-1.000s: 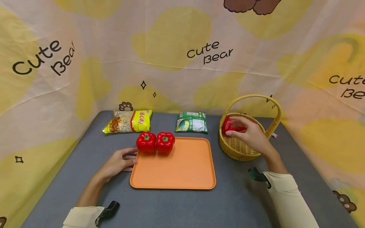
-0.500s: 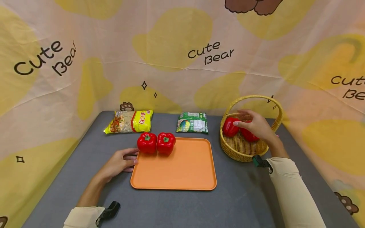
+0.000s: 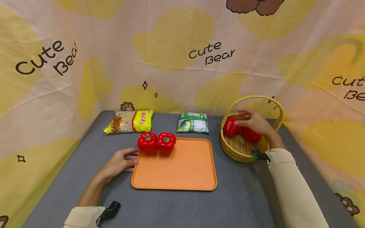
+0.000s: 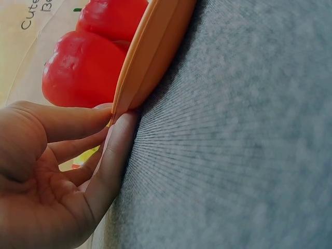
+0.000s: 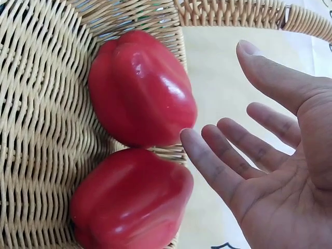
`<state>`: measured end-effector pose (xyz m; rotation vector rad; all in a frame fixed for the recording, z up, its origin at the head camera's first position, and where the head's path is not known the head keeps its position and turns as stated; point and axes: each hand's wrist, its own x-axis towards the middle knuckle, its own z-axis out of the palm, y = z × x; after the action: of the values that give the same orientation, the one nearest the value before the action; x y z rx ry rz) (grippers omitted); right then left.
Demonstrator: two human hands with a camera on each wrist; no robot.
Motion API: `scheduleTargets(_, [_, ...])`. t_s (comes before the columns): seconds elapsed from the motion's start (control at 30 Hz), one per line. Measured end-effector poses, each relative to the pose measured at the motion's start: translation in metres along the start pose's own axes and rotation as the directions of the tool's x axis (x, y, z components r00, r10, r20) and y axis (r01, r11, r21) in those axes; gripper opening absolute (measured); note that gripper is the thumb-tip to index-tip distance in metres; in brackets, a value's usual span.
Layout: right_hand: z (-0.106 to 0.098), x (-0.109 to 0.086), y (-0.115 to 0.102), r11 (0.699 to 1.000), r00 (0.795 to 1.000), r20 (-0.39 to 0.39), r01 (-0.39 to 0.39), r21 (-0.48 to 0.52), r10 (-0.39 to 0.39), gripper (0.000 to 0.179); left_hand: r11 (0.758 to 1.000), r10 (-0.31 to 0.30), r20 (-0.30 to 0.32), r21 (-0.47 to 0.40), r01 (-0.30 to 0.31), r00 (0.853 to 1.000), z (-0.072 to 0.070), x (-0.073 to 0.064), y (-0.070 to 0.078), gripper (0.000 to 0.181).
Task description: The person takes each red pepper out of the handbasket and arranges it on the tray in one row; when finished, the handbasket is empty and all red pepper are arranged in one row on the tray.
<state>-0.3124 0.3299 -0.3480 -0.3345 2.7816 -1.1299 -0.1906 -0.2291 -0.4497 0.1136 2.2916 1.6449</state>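
My left hand [image 3: 118,163] pinches the left rim of the orange tray [image 3: 185,171]; in the left wrist view the thumb [image 4: 78,122] lies on the rim and a finger reaches under it. Two red bell peppers [image 3: 147,143] stand side by side in the tray's far left corner, stems up. At the right, my right hand [image 3: 253,123] hovers over a wicker basket [image 3: 238,155], its fingers spread and holding nothing. Inside the basket lie two more red bell peppers, one to the left [image 5: 140,88] and one to the right [image 5: 132,199], with the index fingertip close beside them.
Behind the tray are a yellow bag of pasta [image 3: 129,122] and a green packet [image 3: 193,122]. The basket's tall arched handle [image 3: 256,97] rises over my right hand. A printed cloth [image 3: 171,63] hangs behind the grey table [image 3: 176,209].
My right hand has drawn back to the right inside the basket, away from the left pepper, so both peppers there show more fully. My left hand stays at the tray rim.
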Motion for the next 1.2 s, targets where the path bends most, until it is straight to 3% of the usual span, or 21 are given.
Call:
scheduleTargets(0.3, [0.005,0.008,0.005,0.998,0.998,0.055,-0.006,0.056,0.003,0.076,1.000,0.004,0.001,0.001,-0.004,1.000,0.001,0.001,-0.001,0.061])
scheduleTargets(0.57, [0.011,0.014,0.011,0.999,0.995,0.100,-0.015,0.041,0.011,0.073,1.000,0.000,0.002,0.000,0.000,1.000,0.001,0.000,0.000,0.062])
scheduleTargets(0.87, [0.016,0.013,0.009,0.995,0.995,0.093,-0.028,-0.093,0.037,0.067,1.000,-0.001,-0.002,-0.005,0.001,1.000,0.002,-0.001,0.001,0.061])
scheduleTargets(1.07, [0.017,0.013,0.007,0.979,0.997,0.076,0.010,-0.204,0.006,0.062,1.000,0.005,-0.006,0.002,-0.005,1.000,0.002,-0.001,0.000,0.061])
scheduleTargets(1.2, [0.017,0.012,0.004,0.978,0.996,0.090,0.025,-0.209,-0.007,0.060,1.000,0.009,-0.009,0.003,-0.009,1.000,0.002,-0.001,-0.001,0.061])
